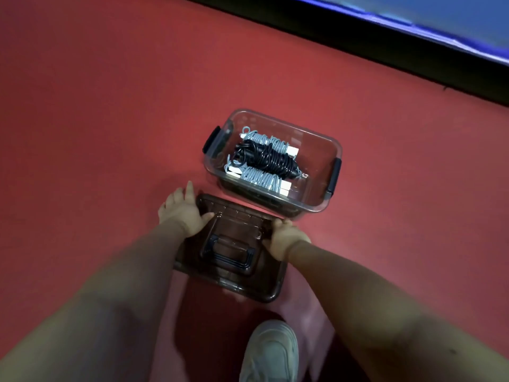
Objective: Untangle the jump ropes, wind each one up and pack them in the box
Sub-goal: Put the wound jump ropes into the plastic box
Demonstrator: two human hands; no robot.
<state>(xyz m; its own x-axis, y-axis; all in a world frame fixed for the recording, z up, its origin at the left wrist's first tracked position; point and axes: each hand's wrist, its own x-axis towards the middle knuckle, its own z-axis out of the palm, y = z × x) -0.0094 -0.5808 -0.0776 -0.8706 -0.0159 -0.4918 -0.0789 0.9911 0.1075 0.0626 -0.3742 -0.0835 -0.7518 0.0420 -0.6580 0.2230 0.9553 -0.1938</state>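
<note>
1. Head view: a clear storage box [334, 150] stands on the red floor [96, 106], with a dark latch on each short end.
2. Contents: a wound black jump rope [264, 157] lies on top of wound white jump ropes [259, 179] inside the storage box. No rope is visible outside it.
3. A dark translucent lid [242, 224] with a moulded carry handle sits just on the person's side of the storage box, its far edge close to the near wall.
4. Left hand [183, 212]: the thumb presses on the top of the lid at its left end. The fingers [189, 188] are spread past the rim; whether they hook under it is not clear.
5. Right hand [286, 237]: the fingers are curled on the right end of the lid and grip it.
6. Key relation: the storage box lies directly ahead of both hands and slightly to the right. Its long axis, latch to latch, runs roughly parallel to the long axis of the lid, so little rotation appears necessary. The right hand is the nearer of the two to the storage box.
7. Judgement: packing appears complete; fitting the lid forward and down onto the rim is the remaining step.
8. Markings: no brand, label or legible writing is visible on any item.
9. Surroundings: a pale shoe [271, 351] at the bottom, a blue mat [440, 15] at the top right.
</note>
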